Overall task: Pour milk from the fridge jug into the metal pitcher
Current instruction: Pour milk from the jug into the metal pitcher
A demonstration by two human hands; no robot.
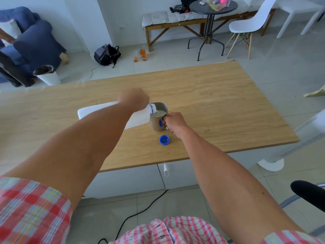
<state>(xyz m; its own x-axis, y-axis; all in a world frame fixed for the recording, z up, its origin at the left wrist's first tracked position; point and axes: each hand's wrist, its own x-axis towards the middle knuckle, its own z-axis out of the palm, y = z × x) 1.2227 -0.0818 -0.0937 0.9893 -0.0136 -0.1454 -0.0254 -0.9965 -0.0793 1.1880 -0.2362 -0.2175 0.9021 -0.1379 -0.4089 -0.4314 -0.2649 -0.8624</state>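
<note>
left hand [134, 99] clamping tilted milk jug [112, 114] near neck, looking bulky, sloshy; right hand [174, 121] gripping metal pitcher [158, 118] handle, steadying.

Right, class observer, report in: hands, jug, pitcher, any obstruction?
Left hand gripping tipped jug, milk pouring. Right hand holding metal pitcher by handle, upright on table. Blue cap beside it, nothing blocking.

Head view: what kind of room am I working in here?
Likely a home living or lounge area, not a kitchen: a blue sofa, a cushioned wooden bench and a round cafe table beyond the wooden table.
</note>
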